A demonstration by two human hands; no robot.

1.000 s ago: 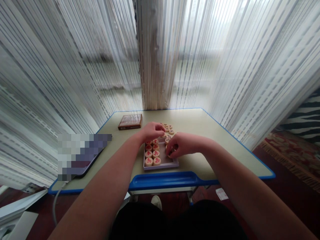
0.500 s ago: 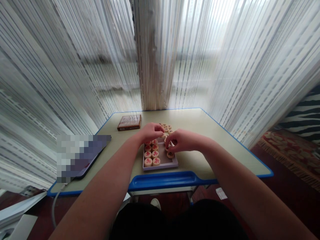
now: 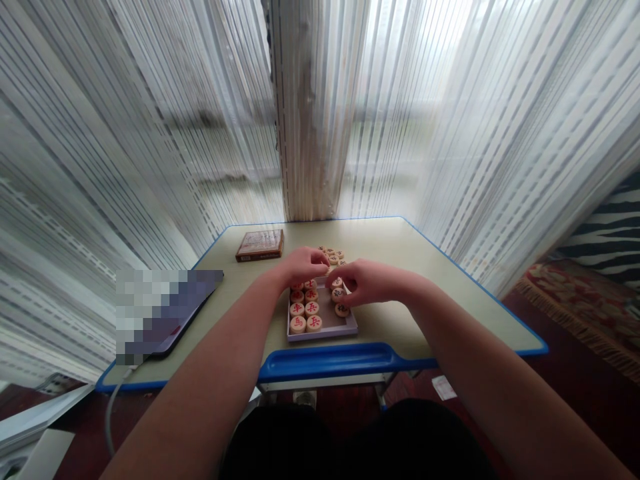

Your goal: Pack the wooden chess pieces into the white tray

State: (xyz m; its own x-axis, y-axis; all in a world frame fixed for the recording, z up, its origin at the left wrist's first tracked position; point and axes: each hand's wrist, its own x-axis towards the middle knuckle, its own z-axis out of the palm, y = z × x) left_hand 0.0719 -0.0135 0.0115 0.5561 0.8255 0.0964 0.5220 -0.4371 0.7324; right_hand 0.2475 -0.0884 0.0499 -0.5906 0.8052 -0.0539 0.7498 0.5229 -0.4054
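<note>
A shallow, pale lilac tray (image 3: pixel 324 333) holds round wooden xiangqi pieces. Red-marked pieces (image 3: pixel 313 309) fill two columns on its left. Along its right side lie dark-marked pieces (image 3: pixel 341 310). Over that right column, my right hand (image 3: pixel 365 281) has thumb and fingers apart, close around a dark-marked piece (image 3: pixel 337 295) without visibly gripping it. My left hand (image 3: pixel 306 264) is at the tray's far edge, its fingers closed on a xiangqi piece (image 3: pixel 326 271) that they partly hide. More loose pieces (image 3: pixel 333 258) lie on the table beyond my hands.
A flat brown box (image 3: pixel 260 245) rests at the table's back left. On the left, a tablet-like device (image 3: pixel 193 313), partly pixelated, has a cable (image 3: pixel 109 417) running off the edge. A blue trough (image 3: pixel 327 360) lines the table's front. Curtains (image 3: pixel 315 133) hang behind.
The fingers of my right hand have lifted and spread from the dark-marked piece in the tray's right column, which now shows more fully. My left hand has stayed almost still.
</note>
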